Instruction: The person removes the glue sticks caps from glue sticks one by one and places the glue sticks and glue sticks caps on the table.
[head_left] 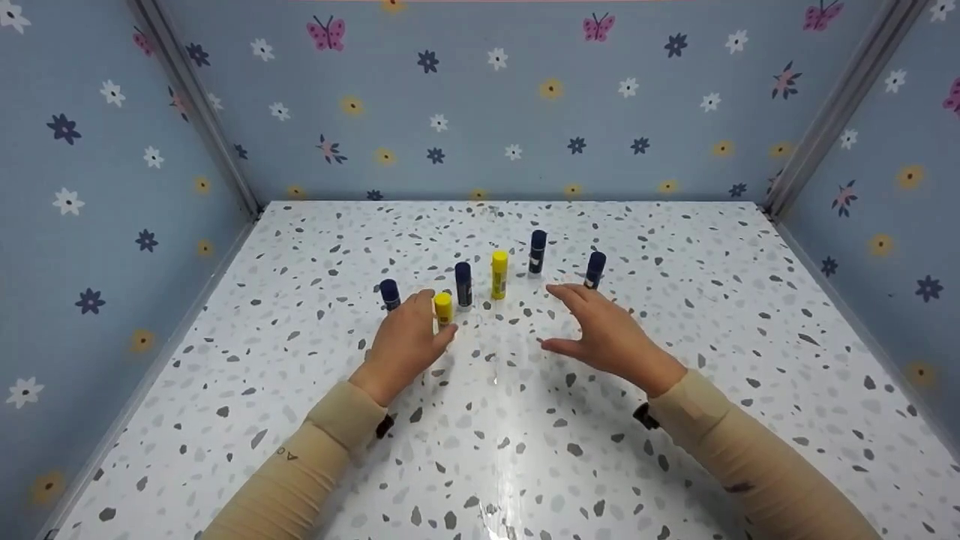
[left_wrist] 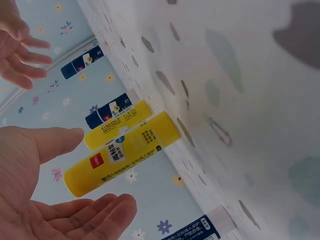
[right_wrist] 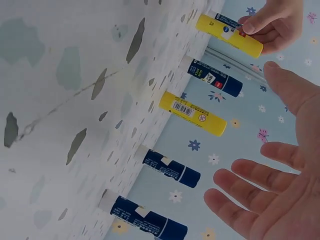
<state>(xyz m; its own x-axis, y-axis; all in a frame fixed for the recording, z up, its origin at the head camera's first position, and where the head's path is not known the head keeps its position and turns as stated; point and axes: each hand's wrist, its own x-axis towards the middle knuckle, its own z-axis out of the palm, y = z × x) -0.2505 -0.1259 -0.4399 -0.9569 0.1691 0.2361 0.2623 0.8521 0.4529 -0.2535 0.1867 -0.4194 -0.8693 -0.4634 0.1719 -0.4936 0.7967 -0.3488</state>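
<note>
My left hand [head_left: 401,343] reaches around the nearer yellow glue stick [head_left: 444,307], its thumb on one side and its fingers on the other. In the left wrist view a gap shows between the spread thumb and fingers, with that upright stick [left_wrist: 122,154] between them. Just left of these fingers a navy glue stick [head_left: 389,292] is partly hidden. My right hand [head_left: 611,334] hovers with thumb and fingers apart and holds nothing. Right behind its fingers stands another navy glue stick [head_left: 595,268], its lower part covered.
Between the hands stand a second yellow glue stick [head_left: 499,276] and a navy one [head_left: 463,285]. Farther back is one more navy stick [head_left: 537,252]. The speckled white tabletop [head_left: 495,450] is bounded by patterned blue panels [head_left: 480,97] at the back and both sides.
</note>
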